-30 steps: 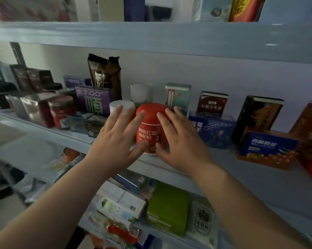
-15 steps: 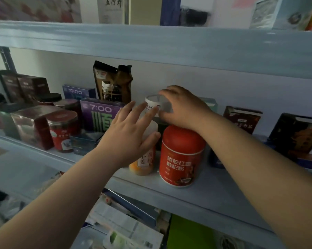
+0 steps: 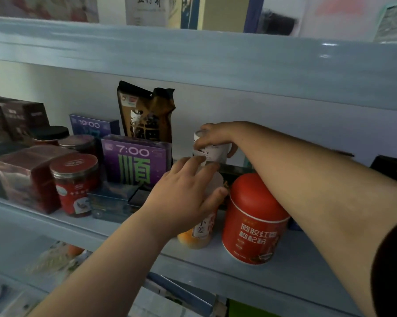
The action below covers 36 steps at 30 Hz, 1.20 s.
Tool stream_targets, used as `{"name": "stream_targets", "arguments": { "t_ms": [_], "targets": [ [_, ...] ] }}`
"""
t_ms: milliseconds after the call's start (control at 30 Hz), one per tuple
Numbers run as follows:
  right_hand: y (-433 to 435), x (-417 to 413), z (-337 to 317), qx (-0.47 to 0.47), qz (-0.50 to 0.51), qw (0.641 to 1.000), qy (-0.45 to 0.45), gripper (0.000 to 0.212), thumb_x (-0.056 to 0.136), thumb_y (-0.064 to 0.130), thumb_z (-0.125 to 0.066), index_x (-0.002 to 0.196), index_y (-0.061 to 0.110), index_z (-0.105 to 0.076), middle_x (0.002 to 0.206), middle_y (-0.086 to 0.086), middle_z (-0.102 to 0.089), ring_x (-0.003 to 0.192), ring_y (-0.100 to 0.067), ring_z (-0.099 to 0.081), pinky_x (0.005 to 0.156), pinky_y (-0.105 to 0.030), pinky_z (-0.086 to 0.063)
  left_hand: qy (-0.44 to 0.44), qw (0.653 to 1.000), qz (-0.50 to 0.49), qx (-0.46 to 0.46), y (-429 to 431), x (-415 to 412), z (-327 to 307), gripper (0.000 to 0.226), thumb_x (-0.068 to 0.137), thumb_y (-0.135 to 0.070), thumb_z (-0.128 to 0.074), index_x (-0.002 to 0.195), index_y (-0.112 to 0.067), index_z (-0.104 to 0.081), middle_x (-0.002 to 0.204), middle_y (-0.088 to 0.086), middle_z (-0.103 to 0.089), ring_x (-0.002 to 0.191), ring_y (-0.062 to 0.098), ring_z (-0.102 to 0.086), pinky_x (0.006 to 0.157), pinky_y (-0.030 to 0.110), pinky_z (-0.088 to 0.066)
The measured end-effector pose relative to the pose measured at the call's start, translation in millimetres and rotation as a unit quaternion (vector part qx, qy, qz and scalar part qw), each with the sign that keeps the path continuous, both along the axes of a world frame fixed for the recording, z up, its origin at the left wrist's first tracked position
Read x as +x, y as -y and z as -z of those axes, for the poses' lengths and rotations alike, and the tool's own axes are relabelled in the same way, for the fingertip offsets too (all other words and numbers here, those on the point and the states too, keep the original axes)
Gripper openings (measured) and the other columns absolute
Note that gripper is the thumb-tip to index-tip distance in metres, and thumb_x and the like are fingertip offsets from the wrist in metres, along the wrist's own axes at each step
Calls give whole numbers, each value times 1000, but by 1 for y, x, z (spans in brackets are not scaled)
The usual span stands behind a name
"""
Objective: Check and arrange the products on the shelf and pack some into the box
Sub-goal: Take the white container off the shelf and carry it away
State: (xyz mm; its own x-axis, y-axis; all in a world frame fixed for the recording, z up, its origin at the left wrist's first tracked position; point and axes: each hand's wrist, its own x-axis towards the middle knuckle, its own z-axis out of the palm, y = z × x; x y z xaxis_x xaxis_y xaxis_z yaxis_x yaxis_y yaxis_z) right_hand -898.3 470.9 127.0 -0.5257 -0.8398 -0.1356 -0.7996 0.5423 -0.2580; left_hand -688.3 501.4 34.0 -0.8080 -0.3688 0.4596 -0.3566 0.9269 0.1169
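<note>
Head view: the white jar [image 3: 210, 152] sits at the back of the blue shelf [image 3: 284, 268], and my right hand [image 3: 215, 136] is closed around it from above, fingers curled over its top and front so that only part of its label shows. Just in front of it stands a white-capped bottle with an orange base [image 3: 198, 232]; my left hand [image 3: 183, 195] is wrapped over that bottle's cap, thumb on its right side, fingertips reaching up to touch the bottom edge of the white jar. Directly to the right of the bottle, near the shelf's front edge, the red canister [image 3: 254, 220] stands upright under my right forearm. To the left of my left hand a purple box marked 7:00 [image 3: 135, 161] stands upright, with a tall brown pouch [image 3: 145, 113] behind it and a second purple box marked 19:00 [image 3: 93, 125] further back. Further left a red-lidded jar [image 3: 75, 181] stands beside a dark red wrapped box [image 3: 26, 177].
</note>
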Motion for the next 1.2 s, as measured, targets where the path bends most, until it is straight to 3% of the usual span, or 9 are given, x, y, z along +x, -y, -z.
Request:
{"name": "stream_targets", "arguments": {
  "t_ms": [200,467,567,667,800,900,1033,1100,1200],
  "targets": [
    [-1,1,3,-60,28,997,31,66,76,54,-71,131,28,-49,120,-12,-52,96,-37,-62,66,-53,-63,-16,1000,9,11,4,3,3,77,91,-72,-15,152,-31,-38,154,3,-42,141,28,-37,104,46,-45],
    [-25,-14,0,-231,76,958,154,40,88,50,-62,118,27,-49,124,-7,-51,110,-36,-57,76,-57,-63,-36,998,11,45,2,2,5,78,89,-74,-12,154,-36,-32,155,-2,-37,143,22,-33,108,39,-40],
    [-35,-14,-6,-277,87,942,169,43,87,50,-65,120,28,-49,126,-6,-51,111,-33,-56,76,-56,-63,-45,997,10,56,0,3,2,79,88,-74,-12,154,-35,-33,154,-3,-38,142,21,-33,108,38,-39],
    [-50,-15,-10,-328,106,917,201,48,86,49,-66,125,27,-49,122,-6,-54,106,-31,-60,77,-55,-63,-56,996,9,66,-2,3,-2,80,88,-73,-12,154,-34,-34,155,-3,-39,142,19,-32,108,35,-35],
    [-74,-20,-13,-380,91,889,237,28,89,46,-65,108,30,-53,112,-7,-60,98,-30,-64,75,-52,-64,-116,984,3,135,-6,8,-8,61,99,-63,-31,152,-33,-37,155,-3,-36,143,18,-29,103,29,-27],
    [-92,-19,-17,-427,82,863,255,21,88,47,-66,101,33,-58,107,-6,-66,95,-30,-68,72,-50,-65,-176,970,-9,167,-8,12,-13,52,102,-55,-37,150,-33,-38,153,-3,-37,141,18,-32,105,34,-32],
    [-120,-22,-19,-464,86,825,311,58,73,58,-69,121,27,-62,111,-7,-72,91,-34,-75,70,-52,-63,-228,957,-21,176,-18,16,-22,56,100,-59,-35,152,-38,-33,156,-3,-34,144,19,-31,112,46,-35],
    [-138,-26,-19,-481,68,804,342,45,86,51,-66,119,21,-66,101,-7,-75,89,-34,-76,78,-58,-62,-257,946,-28,194,-27,17,-27,57,102,-53,-41,155,-40,-27,161,-3,-28,147,19,-30,114,47,-33],
    [-169,-35,-15,-491,47,768,408,27,97,40,-60,114,20,-69,100,-7,-75,93,-30,-73,78,-51,-62,-299,925,-20,236,-40,20,-32,65,100,-48,-51,157,-44,-20,166,-5,-24,149,18,-28,117,47,-30]
  ]
}}
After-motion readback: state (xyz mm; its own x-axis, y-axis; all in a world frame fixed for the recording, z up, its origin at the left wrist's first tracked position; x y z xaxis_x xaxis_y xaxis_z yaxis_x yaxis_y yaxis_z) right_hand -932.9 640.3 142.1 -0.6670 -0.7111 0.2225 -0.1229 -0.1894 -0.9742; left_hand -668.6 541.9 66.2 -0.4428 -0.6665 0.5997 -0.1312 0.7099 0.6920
